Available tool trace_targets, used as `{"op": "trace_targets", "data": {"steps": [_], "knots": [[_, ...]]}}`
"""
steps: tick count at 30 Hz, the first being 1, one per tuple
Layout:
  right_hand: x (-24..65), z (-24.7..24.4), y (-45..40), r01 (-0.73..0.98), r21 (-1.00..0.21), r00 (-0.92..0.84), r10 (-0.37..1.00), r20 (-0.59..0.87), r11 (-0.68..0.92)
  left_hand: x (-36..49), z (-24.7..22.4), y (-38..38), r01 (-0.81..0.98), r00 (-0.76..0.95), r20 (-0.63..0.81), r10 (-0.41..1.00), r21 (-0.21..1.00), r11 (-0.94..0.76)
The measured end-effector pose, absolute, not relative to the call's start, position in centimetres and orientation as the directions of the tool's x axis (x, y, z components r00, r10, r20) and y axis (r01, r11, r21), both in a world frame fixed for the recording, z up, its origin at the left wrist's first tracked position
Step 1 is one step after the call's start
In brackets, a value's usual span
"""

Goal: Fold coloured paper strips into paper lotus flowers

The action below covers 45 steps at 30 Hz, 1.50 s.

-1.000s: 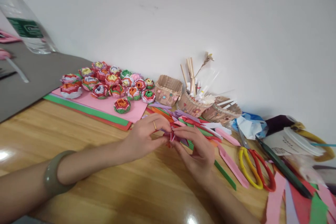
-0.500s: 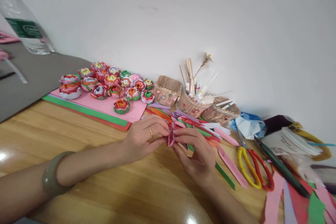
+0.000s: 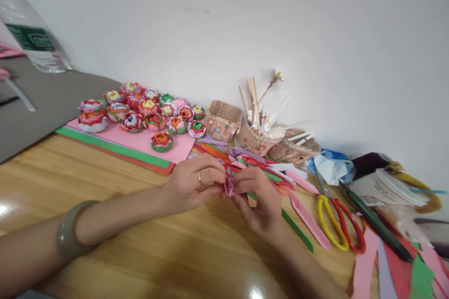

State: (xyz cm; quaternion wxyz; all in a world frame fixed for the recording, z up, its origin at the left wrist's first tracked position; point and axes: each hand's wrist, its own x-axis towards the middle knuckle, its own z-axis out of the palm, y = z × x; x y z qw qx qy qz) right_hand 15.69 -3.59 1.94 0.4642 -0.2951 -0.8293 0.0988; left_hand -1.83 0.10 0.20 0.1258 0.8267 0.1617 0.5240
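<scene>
Between my two hands, above the wooden table (image 3: 147, 252), is a small folded paper piece (image 3: 229, 186) in pink and purple. My left hand (image 3: 194, 181), with a ring and a bangle, pinches its left side between thumb and fingers. On the other side, my right hand (image 3: 257, 203) grips it with thumb and fingertips; part of the paper is hidden by the fingers. Just behind lie folded paper strips (image 3: 250, 155) in purple, orange, red, green and white. Several finished paper flowers (image 3: 162, 141) stand on pink paper sheets (image 3: 140, 142) to the left.
Three small decorated baskets (image 3: 223, 119) line the wall, one holding sticks. Scissors (image 3: 338, 224) with yellow and red handles, a dark green stick-like tool (image 3: 377, 222) and a white tub (image 3: 382, 189) lie right. A water bottle (image 3: 33, 32) stands far left.
My right hand has shifted slightly left and turned a little, and the paper piece shows a slightly different, more spread side. My left hand stays nearly in place.
</scene>
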Motion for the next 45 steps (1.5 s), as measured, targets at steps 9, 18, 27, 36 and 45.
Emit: {"op": "trace_targets", "data": {"steps": [9,18,27,36,45], "knots": [[15.95,1.99,-3.38,0.352,-0.565,-0.435,0.665,0.607,0.746,-1.71,0.42,0.1,0.079,0.397,0.801,0.448,0.456,-0.886],[15.9,2.12,-3.23,0.37,-0.535,-0.436,0.65,0.622,0.76,-1.71,0.49,0.18,0.078,0.401,0.809,0.43,0.437,-0.896],[15.85,2.19,-3.17,0.349,-0.527,-0.446,0.632,0.634,0.775,-1.75,0.14,0.27,0.062,0.398,0.793,0.461,0.478,-0.876],[16.0,2.1,-3.1,0.329,-0.553,-0.444,0.643,0.625,0.765,-1.71,0.34,0.22,0.047,0.392,0.801,0.452,0.473,-0.88],[15.88,1.98,-3.1,0.336,-0.549,-0.441,0.643,0.626,0.765,-1.77,0.22,0.33,0.051,0.422,0.793,0.439,0.463,-0.885]]}}
